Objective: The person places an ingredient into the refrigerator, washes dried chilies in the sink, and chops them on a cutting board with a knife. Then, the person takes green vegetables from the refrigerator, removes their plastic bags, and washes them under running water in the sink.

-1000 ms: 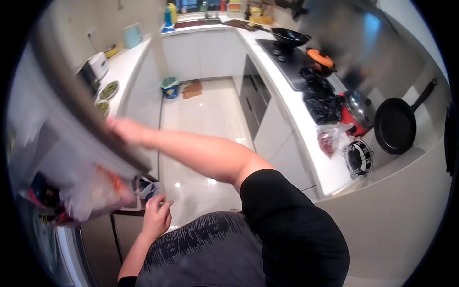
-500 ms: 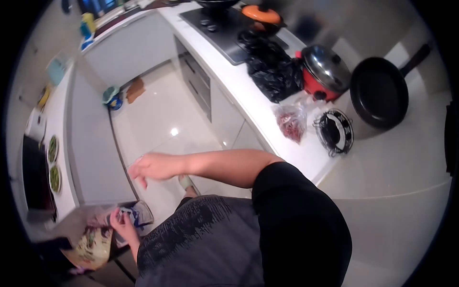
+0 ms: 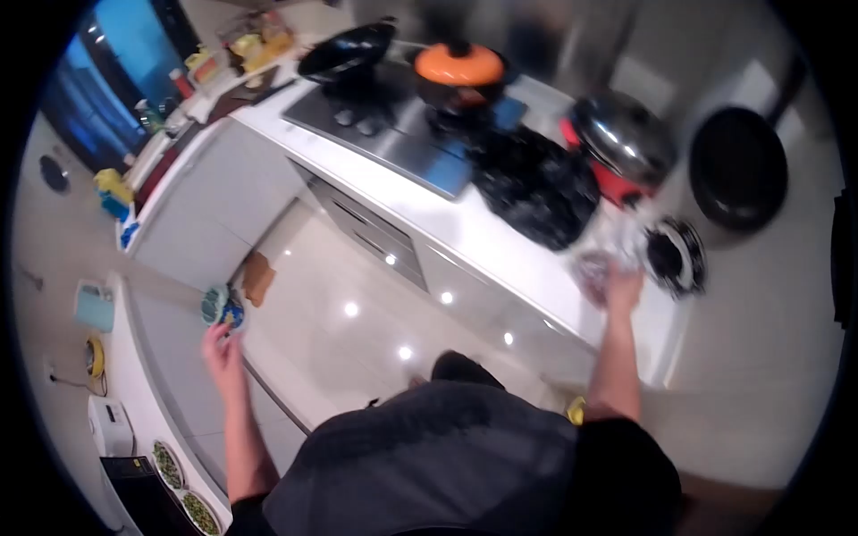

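We have two hands out in front of us. Our left hand [image 3: 222, 350] is up in the air over the floor, and its fingers look loose and a little apart. Our right hand [image 3: 624, 290] is at one clear bag [image 3: 590, 270] with red bits in it. It is blurry there, so we cannot tell if those fingers are shut on the bag or just touching it. The bag is on the worktop [image 3: 527, 268], near its right end.

Just beside our right hand, nearer that end, is one black and white ring stand [image 3: 675, 257]. On the bag's other side is one big black bag [image 3: 536, 186], next to the stove.

Two plates of green food [image 3: 167, 464] are by the front edge of the left worktop [image 3: 134, 353]. One white cooker [image 3: 110, 427] is near them.

We count four pots and pans. One red pot [image 3: 626, 147] is by the back edge of the worktop. One black pan [image 3: 737, 170] leans on the wall past the right end. One pot with an orange lid [image 3: 460, 76] and one black wok [image 3: 347, 54] are on the stove [image 3: 407, 147].
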`<state>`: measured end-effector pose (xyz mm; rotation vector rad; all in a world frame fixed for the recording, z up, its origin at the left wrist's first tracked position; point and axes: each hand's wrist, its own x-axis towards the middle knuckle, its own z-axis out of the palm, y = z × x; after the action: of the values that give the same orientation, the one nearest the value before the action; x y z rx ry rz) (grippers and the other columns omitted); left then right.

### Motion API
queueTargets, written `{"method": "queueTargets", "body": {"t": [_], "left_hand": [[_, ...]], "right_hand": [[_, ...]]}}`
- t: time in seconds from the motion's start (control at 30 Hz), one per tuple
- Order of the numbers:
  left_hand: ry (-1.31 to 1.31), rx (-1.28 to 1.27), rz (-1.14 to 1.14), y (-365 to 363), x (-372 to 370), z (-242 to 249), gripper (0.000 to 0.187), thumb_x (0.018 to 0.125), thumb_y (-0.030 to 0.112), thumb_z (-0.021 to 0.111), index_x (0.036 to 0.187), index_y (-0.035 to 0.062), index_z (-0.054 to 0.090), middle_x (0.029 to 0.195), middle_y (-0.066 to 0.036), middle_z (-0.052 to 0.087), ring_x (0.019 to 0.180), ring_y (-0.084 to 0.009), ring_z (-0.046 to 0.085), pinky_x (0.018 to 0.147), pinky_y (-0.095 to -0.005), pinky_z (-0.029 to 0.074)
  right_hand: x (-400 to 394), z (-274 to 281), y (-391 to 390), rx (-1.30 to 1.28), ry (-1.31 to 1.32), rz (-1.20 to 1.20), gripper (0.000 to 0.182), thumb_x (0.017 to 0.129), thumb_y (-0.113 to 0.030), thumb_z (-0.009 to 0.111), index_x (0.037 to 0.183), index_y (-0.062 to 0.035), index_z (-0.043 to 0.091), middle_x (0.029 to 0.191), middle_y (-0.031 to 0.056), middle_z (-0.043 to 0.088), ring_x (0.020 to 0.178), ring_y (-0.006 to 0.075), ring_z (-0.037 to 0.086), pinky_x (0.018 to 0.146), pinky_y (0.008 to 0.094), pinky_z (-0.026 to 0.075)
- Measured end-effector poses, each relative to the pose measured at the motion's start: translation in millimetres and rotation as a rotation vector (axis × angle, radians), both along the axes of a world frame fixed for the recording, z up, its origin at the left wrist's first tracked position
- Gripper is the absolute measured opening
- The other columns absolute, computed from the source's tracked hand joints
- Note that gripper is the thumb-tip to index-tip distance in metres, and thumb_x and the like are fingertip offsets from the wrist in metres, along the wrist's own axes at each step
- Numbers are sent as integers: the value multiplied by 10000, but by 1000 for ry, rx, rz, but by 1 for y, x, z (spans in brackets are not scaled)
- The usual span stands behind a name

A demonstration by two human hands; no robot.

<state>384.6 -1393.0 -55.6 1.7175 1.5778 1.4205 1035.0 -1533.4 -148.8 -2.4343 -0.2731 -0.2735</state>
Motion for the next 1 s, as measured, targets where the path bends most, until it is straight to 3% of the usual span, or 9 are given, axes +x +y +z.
{"method": "queueTargets", "body": {"t": [0.03,0.1,0.33,0.43,0.6,0.7,0.73,0.83,1.0], "left_hand": [[-64,-38,-99,20,39,20,257,819,-17,509,1072,29,496,1183,-98,436,1030,-175,486,817,-271,441],[-159,15,-392,65,91,15,254,808,-42,490,1048,41,503,1160,-96,461,898,-181,556,794,-267,451],[159,154,-913,109,221,69,375,704,135,701,1023,54,521,1033,-125,516,994,-265,508,830,-320,423],[141,69,-821,140,196,65,400,682,210,738,993,49,545,943,-97,568,867,-221,561,755,-303,447],[-56,-63,-516,175,89,52,251,740,92,668,965,18,586,877,-85,598,780,-149,575,691,-257,452],[-74,-7,-431,197,45,43,277,754,40,629,1026,36,578,956,-86,579,818,-164,566,695,-257,452],[-56,31,-410,206,30,42,293,755,21,620,1043,41,573,976,-85,569,826,-168,562,695,-255,451],[25,25,-200,243,-22,46,349,748,-5,611,1086,63,559,990,-81,540,820,-170,552,690,-250,452],[-189,-2,110,335,-146,33,164,768,-18,583,921,24,623,905,-45,556,787,-122,534,689,-229,437]], "right_hand": [[-13,25,-2,217,234,160,453,771,-203,580,1154,12,471,1052,212,558,958,316,550,831,394,423],[-44,39,11,231,-284,455,214,780,-81,516,966,18,554,918,178,581,820,292,572,747,373,447],[-218,146,175,258,86,1481,210,704,-40,590,913,-34,566,845,138,556,775,323,555,688,363,449],[-276,147,242,338,254,1874,330,677,-43,638,981,-56,512,921,154,546,913,338,526,774,377,427],[-347,147,323,668,570,1703,398,693,-174,686,1042,-62,532,965,111,556,1029,272,475,912,378,334],[-393,130,374,143,356,2177,358,715,-232,673,1014,-64,569,962,97,559,991,264,488,866,364,357],[-415,131,386,279,129,2238,224,744,-213,640,895,-51,608,871,83,570,869,246,522,793,341,383],[-480,124,445,196,457,2356,149,759,-178,621,814,-39,612,762,81,560,726,237,527,725,334,396],[-552,141,525,457,604,2038,70,793,-90,596,778,-22,596,649,47,535,639,137,516,626,257,415]]}}
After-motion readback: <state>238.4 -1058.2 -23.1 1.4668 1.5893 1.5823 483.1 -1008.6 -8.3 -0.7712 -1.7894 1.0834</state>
